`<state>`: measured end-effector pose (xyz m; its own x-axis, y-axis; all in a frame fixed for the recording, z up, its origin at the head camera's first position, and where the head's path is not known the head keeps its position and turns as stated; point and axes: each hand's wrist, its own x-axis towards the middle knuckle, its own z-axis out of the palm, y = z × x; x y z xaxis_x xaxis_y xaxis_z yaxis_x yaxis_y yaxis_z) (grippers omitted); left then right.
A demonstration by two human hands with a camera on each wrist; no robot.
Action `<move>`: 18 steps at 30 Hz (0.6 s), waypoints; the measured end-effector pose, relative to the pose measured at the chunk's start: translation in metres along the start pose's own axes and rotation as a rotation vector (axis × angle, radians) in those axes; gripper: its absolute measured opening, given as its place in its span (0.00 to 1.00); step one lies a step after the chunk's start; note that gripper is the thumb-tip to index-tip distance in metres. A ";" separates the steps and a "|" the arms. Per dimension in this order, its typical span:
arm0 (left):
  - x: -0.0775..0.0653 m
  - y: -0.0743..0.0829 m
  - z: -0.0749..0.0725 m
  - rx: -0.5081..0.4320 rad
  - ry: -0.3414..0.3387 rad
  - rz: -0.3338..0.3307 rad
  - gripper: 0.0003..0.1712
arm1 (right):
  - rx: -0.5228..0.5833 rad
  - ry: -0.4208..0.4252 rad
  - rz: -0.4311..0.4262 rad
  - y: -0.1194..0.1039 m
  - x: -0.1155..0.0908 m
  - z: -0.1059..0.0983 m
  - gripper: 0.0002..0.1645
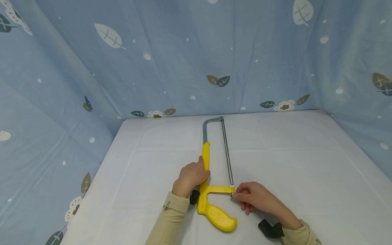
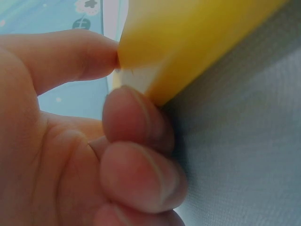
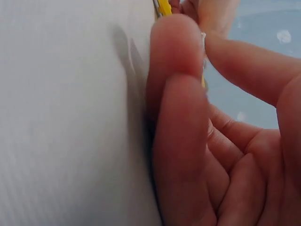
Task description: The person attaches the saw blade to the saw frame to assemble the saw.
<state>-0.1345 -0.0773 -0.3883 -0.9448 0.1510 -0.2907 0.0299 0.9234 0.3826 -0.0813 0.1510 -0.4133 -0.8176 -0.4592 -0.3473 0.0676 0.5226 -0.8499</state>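
Note:
A hacksaw lies on the white cloth, its yellow handle (image 1: 218, 217) toward me and its grey front bow (image 1: 205, 132) pointing away. Its narrow metal blade (image 1: 227, 149) runs along the right side down to a yellow crosspiece (image 1: 218, 189). My left hand (image 1: 190, 175) grips the yellow frame bar (image 2: 188, 52) between thumb and fingers, just above the crosspiece. At the crosspiece's right end, my right hand (image 1: 255, 197) pinches a small metal tensioning nut (image 1: 232, 196) between thumb and index finger. Those fingertips mostly hide the nut in the right wrist view.
The white cloth (image 1: 159, 163) covers the tabletop, with faint fold creases. A blue leaf-patterned curtain (image 1: 183, 61) hangs behind and along both sides. Black wrist straps or mounts (image 1: 271, 228) sit at both wrists, close above the cloth.

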 end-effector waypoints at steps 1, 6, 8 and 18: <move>0.000 0.000 0.000 -0.003 0.002 -0.002 0.39 | -0.013 0.004 0.003 -0.002 0.000 0.001 0.19; 0.000 0.000 0.000 -0.005 0.010 0.000 0.39 | -0.103 0.046 0.013 -0.008 -0.001 0.006 0.19; 0.000 0.001 0.000 -0.005 0.010 0.000 0.39 | -0.138 0.061 0.015 -0.009 -0.001 0.007 0.19; 0.000 0.000 0.001 0.010 0.005 -0.007 0.39 | -0.155 0.082 0.027 -0.009 0.001 0.012 0.20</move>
<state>-0.1344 -0.0768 -0.3894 -0.9465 0.1429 -0.2893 0.0265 0.9280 0.3716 -0.0754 0.1370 -0.4109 -0.8609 -0.3868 -0.3305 0.0062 0.6416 -0.7670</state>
